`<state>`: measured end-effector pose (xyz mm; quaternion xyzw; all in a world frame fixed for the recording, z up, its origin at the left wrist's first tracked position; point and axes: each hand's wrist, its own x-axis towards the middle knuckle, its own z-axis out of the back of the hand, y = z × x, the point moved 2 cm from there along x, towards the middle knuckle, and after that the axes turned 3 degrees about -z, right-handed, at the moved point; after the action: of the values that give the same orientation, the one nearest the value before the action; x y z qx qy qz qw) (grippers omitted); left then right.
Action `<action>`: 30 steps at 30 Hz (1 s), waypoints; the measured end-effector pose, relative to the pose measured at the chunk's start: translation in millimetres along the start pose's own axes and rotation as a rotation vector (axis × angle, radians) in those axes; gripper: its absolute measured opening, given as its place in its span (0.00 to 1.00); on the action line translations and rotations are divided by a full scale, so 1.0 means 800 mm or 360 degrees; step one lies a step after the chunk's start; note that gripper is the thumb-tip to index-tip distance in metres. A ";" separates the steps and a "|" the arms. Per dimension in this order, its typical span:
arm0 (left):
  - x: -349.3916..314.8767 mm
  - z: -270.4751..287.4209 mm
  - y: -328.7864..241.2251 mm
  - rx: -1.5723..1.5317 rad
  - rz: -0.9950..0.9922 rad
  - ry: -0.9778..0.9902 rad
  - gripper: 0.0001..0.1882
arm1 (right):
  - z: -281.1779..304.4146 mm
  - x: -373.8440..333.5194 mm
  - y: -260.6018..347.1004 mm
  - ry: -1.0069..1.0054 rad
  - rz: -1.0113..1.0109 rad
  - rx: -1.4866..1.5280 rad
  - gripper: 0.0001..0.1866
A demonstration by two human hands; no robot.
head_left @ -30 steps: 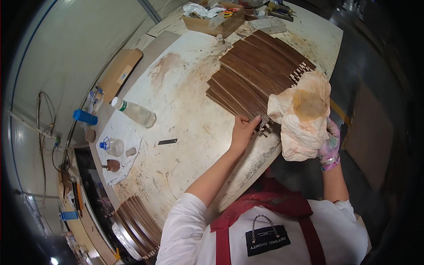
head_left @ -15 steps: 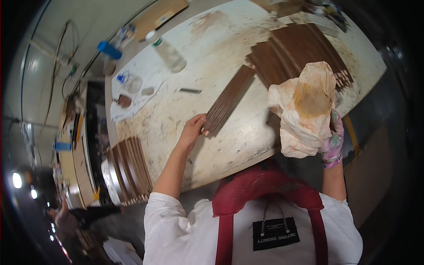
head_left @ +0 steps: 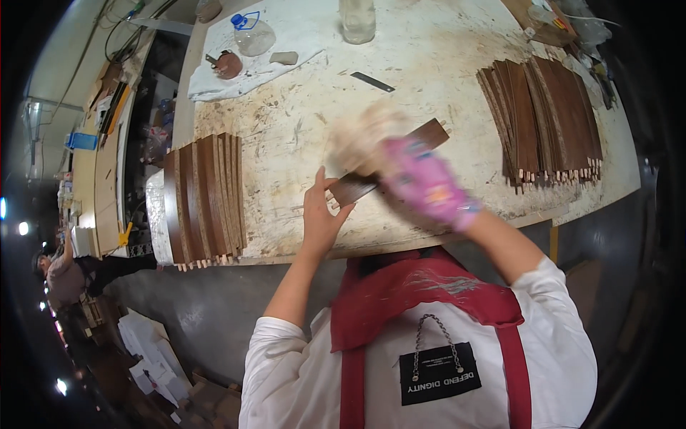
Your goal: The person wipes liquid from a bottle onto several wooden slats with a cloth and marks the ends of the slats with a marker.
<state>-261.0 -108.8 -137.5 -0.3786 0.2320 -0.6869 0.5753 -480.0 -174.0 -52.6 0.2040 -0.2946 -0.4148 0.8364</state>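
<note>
On the big pale table (head_left: 286, 154), we had lots of things around us. A stack of brown strips (head_left: 196, 193) stood at the left near edge, and a bigger brown stack (head_left: 532, 118) sat on the right. Both had little light pegs poking out of their near ends. At the far left we saw a white sheet (head_left: 214, 89) with a clear jug (head_left: 255, 38), a round brown thing (head_left: 228, 65) and a small gray block (head_left: 284, 57) on it. A clear bottle (head_left: 357, 21) stood at the far middle, and a thin dark strip (head_left: 372, 81) lay nearer to us. Well off to the left was another person (head_left: 68, 275).

Our brown board (head_left: 356, 190) was at the near middle, between the two stacks, slanting from near left to far right. Our right hand (head_left: 425, 179), in a pink glove, and a pale cloth (head_left: 368, 136) hid its middle. That arm came in from the right, and the hand pointed far and left. It had the cloth, but both were blurry, so we could not tell how tightly its fingers were bent. Our bare left hand (head_left: 321, 214) made a half-open curve, pinching the board's near left end between thumb and fingers.
</note>
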 end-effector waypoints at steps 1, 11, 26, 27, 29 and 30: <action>-0.003 -0.003 0.005 0.0084 0.0242 0.0072 0.44 | -0.045 0.005 0.013 0.0399 -0.0044 -0.0163 0.14; -0.004 0.000 0.007 -0.0021 0.0013 0.0015 0.49 | 0.024 0.033 -0.077 0.0129 -0.0232 -0.1287 0.10; -0.020 0.022 -0.004 -0.0787 0.0704 0.0499 0.23 | 0.079 -0.026 -0.221 -0.0421 -0.1205 -0.0237 0.19; -0.030 0.024 -0.001 -0.1314 0.1116 0.0602 0.22 | 0.088 -0.023 -0.202 -0.0320 -0.1242 -0.0058 0.19; -0.042 0.026 0.003 -0.2075 0.1629 0.0694 0.25 | 0.069 -0.018 -0.115 -0.0274 -0.1015 0.0155 0.14; -0.046 0.025 0.006 -0.2175 0.1691 0.0681 0.25 | 0.040 -0.012 -0.061 -0.0195 -0.0666 -0.0078 0.12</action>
<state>-240.1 -72.1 -138.6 -0.3451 0.8382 -0.0971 0.4109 -534.0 -196.8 -60.3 0.2146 -0.2860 -0.5980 0.7173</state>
